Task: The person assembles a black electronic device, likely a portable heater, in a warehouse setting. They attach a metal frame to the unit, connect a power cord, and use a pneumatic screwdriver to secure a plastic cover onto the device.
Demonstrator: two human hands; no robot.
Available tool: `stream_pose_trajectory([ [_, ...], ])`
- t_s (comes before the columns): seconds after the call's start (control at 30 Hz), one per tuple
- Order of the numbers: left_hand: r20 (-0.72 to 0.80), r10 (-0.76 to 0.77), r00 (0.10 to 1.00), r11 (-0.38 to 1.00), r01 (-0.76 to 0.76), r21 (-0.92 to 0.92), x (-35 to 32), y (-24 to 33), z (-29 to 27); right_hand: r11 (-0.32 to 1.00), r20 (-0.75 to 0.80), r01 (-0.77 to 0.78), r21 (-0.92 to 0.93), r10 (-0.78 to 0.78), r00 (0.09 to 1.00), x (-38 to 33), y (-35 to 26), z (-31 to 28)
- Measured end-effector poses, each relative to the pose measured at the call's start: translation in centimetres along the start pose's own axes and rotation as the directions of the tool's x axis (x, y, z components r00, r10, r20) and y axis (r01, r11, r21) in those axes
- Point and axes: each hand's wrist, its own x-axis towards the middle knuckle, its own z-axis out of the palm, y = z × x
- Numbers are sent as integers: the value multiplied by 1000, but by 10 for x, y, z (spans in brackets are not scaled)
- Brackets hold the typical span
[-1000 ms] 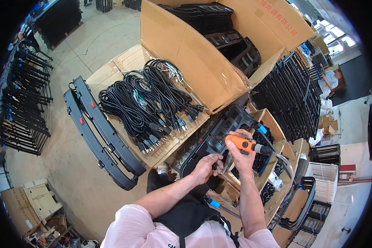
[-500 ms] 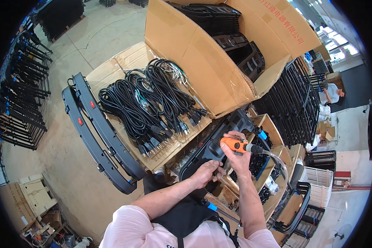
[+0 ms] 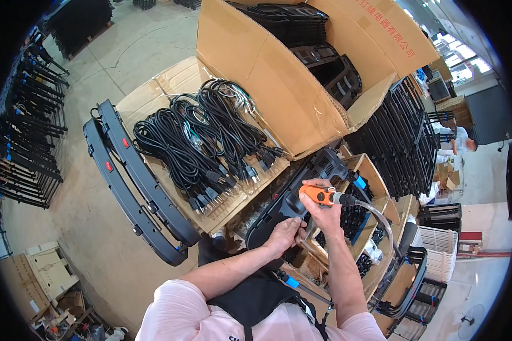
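My right hand (image 3: 325, 216) is wrapped round an orange air screwdriver (image 3: 317, 195), whose clear hose (image 3: 383, 220) curves off to the right. The tool lies over a long black plastic housing (image 3: 274, 215), set slantwise in front of me. At the near edge of that housing, my left hand (image 3: 284, 235) has its thumb and fingers pinched together. What sits between those fingertips is too small and hidden to name. The screwdriver's tip is not clearly visible.
Bundled black power cords (image 3: 173, 150) lie on cardboard to the left, beside two curved black frames (image 3: 133, 187). A large open carton (image 3: 256, 68) holds black panels behind. Wooden bins (image 3: 375, 176) of small black parts stand right. Another person (image 3: 463, 141) is at far right.
Both hands keep nearly the same pose on the housing and screwdriver. The whole view has shifted very slightly, and the far person has moved a little.
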Motion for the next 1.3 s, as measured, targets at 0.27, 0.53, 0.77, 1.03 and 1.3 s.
stream_pose_trajectory([
  [0.27,-31,-17,999,1000,17,-7,-1,-6,4,999,-135,18,40,-12,991,-35,-25,-10],
  [0.53,-88,-162,983,924,119,-364,-49,-25,7,985,-198,-22,172,57,979,-160,-51,-54],
  [0.77,-45,-161,986,889,125,-440,-97,-70,14,975,-144,-11,221,44,989,-257,-25,-64],
  [1.03,-78,-157,985,892,108,-439,-157,-128,12,956,-96,15,294,14,995,-329,-11,-66],
  [1.3,-77,-164,983,900,117,-420,-185,-138,11,954,-72,24,298,-2,997,-354,-17,-57],
])
